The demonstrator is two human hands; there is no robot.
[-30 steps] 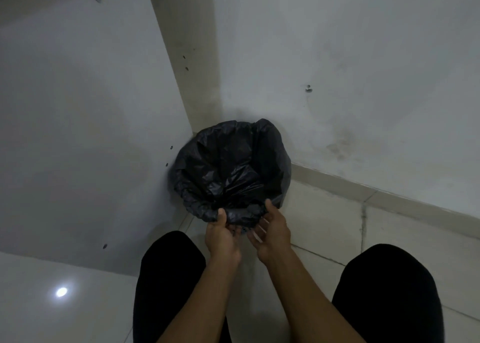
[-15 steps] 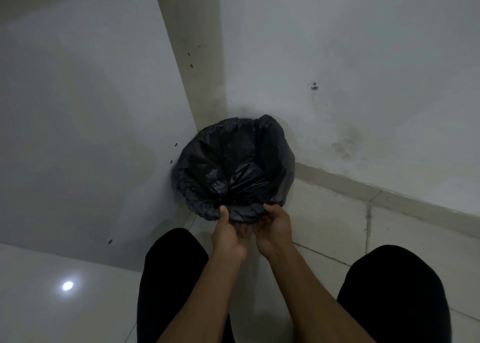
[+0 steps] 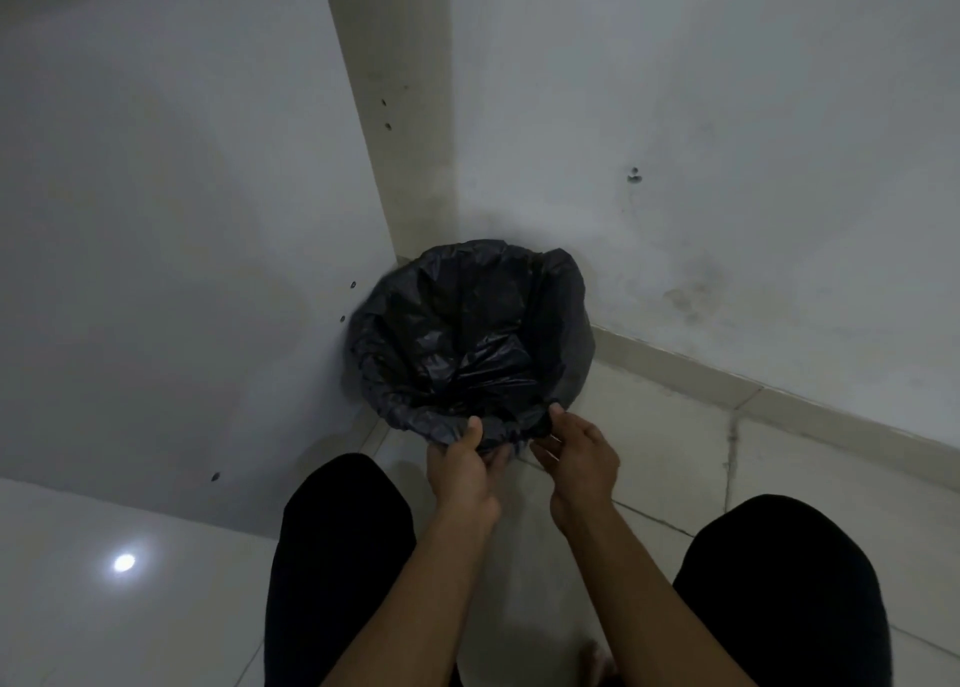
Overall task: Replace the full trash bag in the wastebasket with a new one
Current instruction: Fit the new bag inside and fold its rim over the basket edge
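The trash bag (image 3: 467, 343) meets your hands at its near edge. Starting closest, your knees in black trousers (image 3: 337, 556) frame both bare forearms, which reach forward over the pale tiled floor (image 3: 675, 452). Your left hand (image 3: 460, 470) pinches the bag's near rim, thumb on top and fingers curled underneath. Your right hand (image 3: 579, 457), just beside it, nips the same fold between thumb and forefinger, the other fingers loosely out. Beyond your hands the bag is black, glossy and creased. Its mouth is stretched open in a rough circle and its edge is turned down over the outside, hiding whatever it lines. The inside sags in crumpled folds. It stands on the floor in the corner, close against the left white panel (image 3: 156, 218) and near the scuffed right wall (image 3: 727, 114).
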